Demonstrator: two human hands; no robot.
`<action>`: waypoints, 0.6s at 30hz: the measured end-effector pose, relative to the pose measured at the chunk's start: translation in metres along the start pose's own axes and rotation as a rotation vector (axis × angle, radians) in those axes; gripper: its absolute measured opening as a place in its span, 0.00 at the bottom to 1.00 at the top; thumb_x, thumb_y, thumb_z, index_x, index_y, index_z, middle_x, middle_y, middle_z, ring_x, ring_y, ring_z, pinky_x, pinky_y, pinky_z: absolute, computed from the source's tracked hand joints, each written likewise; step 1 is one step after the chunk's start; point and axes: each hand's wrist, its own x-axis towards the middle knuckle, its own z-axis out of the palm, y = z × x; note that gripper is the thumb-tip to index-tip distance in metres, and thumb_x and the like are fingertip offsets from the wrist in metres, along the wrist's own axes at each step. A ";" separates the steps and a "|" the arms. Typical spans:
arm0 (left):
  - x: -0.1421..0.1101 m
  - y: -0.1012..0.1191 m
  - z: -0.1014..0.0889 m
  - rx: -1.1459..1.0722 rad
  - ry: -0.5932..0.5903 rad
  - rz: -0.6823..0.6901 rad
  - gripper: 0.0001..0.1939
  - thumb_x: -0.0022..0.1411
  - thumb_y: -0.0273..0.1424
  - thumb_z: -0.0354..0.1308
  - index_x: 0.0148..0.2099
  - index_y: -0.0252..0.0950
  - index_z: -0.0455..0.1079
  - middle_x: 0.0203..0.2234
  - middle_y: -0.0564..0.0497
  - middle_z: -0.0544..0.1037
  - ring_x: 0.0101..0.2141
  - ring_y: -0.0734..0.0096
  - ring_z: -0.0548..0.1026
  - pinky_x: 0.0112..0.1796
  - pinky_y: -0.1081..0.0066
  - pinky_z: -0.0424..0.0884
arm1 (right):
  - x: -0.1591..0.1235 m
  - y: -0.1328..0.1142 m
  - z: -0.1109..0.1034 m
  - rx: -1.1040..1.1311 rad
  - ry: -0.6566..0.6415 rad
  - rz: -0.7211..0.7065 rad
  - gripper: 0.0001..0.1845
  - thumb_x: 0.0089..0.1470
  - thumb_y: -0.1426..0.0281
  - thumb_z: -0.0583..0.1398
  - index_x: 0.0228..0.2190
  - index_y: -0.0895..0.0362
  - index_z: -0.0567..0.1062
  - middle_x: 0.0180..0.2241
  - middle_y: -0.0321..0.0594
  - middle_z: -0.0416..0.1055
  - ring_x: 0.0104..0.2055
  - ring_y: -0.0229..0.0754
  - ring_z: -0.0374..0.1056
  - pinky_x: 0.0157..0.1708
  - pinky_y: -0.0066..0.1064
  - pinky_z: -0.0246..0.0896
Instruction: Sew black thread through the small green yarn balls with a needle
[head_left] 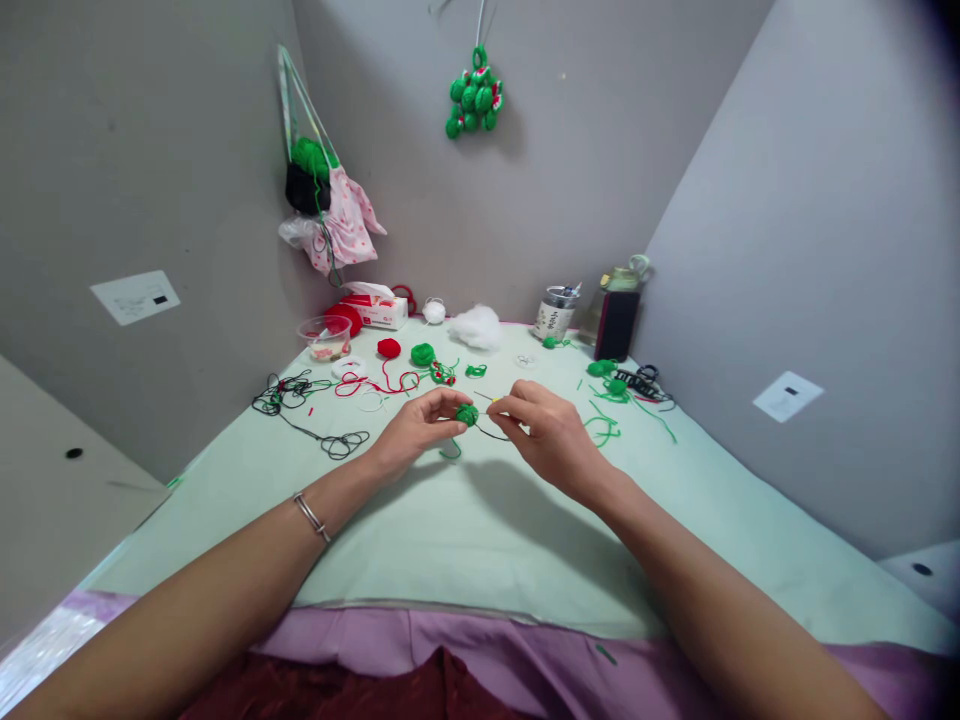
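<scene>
Between the thumb and fingers of my left hand [421, 428] is a small green crocheted ball [466, 414]. My right hand [546, 430] is close on its right side, thumb and forefinger pinched on a thin needle-like tool; a bit of yellow [495, 401] shows at these fingers. Whether the tool's tip is inside the ball, I cannot tell. A dark strand [491, 434] curves from the ball toward my right hand. Below the ball, a loose green yarn end [451, 452] lies on the pale green tablecloth [450, 560].
Behind my hands lie a red yarn ball [388, 348], a green yarn ball [423, 354] and white stuffing [477, 327]. Tangled dark cord [341, 443] is at left. A phone [617, 326] leans upright at back right, beside a pen can [556, 314]. Green pieces [616, 387] lie nearby.
</scene>
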 end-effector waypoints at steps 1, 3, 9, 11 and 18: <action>0.000 0.000 0.000 -0.002 0.002 0.002 0.16 0.55 0.30 0.65 0.47 0.38 0.72 0.41 0.49 0.76 0.42 0.69 0.72 0.43 0.69 0.66 | 0.000 0.000 0.000 -0.003 -0.006 0.000 0.11 0.63 0.72 0.55 0.32 0.56 0.77 0.28 0.40 0.67 0.31 0.39 0.62 0.32 0.29 0.53; 0.000 0.001 0.001 -0.005 0.008 0.007 0.16 0.54 0.30 0.66 0.46 0.38 0.72 0.41 0.49 0.76 0.43 0.68 0.73 0.43 0.68 0.67 | 0.000 0.000 0.000 -0.004 -0.014 -0.001 0.11 0.63 0.73 0.56 0.32 0.56 0.77 0.28 0.40 0.67 0.31 0.39 0.62 0.32 0.29 0.53; 0.000 0.001 0.002 0.022 0.059 0.024 0.16 0.51 0.29 0.67 0.43 0.37 0.72 0.39 0.49 0.77 0.41 0.68 0.74 0.44 0.66 0.68 | 0.000 -0.003 0.001 0.017 -0.034 -0.007 0.11 0.62 0.75 0.55 0.31 0.57 0.76 0.28 0.40 0.68 0.32 0.39 0.63 0.32 0.29 0.53; 0.001 0.000 0.002 0.036 0.079 0.032 0.16 0.51 0.29 0.68 0.43 0.36 0.72 0.38 0.49 0.76 0.41 0.68 0.74 0.44 0.66 0.68 | 0.000 -0.004 0.003 0.020 -0.033 -0.009 0.10 0.61 0.76 0.55 0.31 0.57 0.75 0.28 0.40 0.68 0.32 0.39 0.63 0.32 0.29 0.52; 0.001 -0.001 0.003 0.016 0.095 0.013 0.17 0.49 0.29 0.69 0.42 0.35 0.71 0.37 0.50 0.77 0.40 0.69 0.74 0.43 0.67 0.69 | -0.001 -0.002 0.008 0.117 -0.041 0.039 0.07 0.60 0.77 0.58 0.31 0.57 0.74 0.27 0.37 0.69 0.30 0.36 0.62 0.30 0.28 0.49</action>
